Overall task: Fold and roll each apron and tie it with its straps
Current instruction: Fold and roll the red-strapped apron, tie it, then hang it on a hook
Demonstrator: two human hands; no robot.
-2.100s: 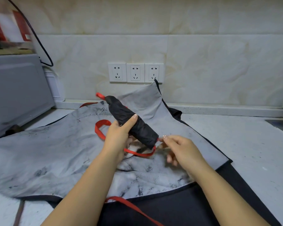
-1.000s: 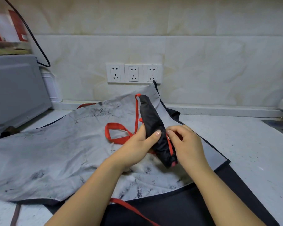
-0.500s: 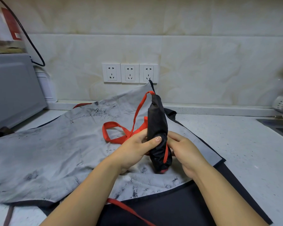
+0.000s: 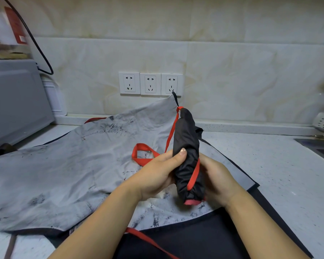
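Rolled apron (image 4: 186, 144) over grey apron (image 4: 73, 165), sockets (image 4: 150, 83) behind

No text, brand or number can be read anywhere; the red-and-white box (image 4: 14, 25) at far left is too blurred to tell.

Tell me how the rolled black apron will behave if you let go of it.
Probably soft and light: the rolled black apron creases under the left hand. Likely to loosen: its red strap looks wrapped, not knotted.

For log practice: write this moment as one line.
left hand: grips rolled apron; right hand: against it, fingers hidden; red strap: crosses it
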